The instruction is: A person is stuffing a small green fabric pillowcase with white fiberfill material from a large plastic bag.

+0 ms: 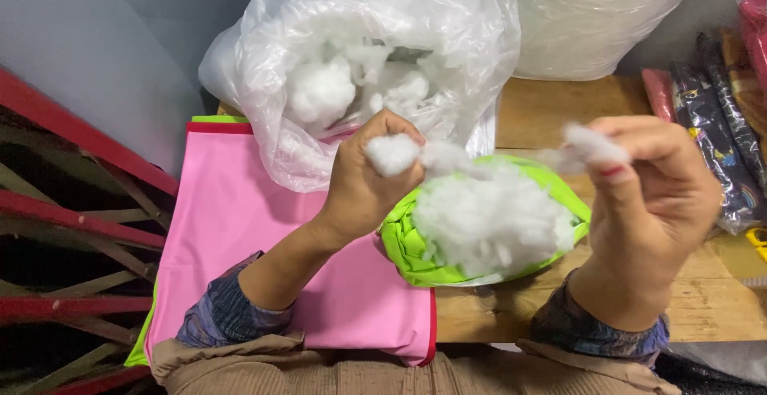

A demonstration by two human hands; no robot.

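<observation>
Single head-worn view, looking steeply down and forward from just above the hands, close in. Counter (559,115) across the middle, wall beyond at top, own lap along the bottom edge.

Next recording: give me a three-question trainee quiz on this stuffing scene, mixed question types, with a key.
1. True or false: both the left hand and the right hand grip white fibre stuffing.
2. The open lime-green fabric cover holding stuffing lies: A) inside the clear plastic bag, B) on the wooden table beside the pink fabric sheet, C) on the person's lap.
3. Fill in: the loose stuffing supply sits in a clear ____ bag behind the hands.

Key: 1 true; 2 B; 3 plastic.
</observation>
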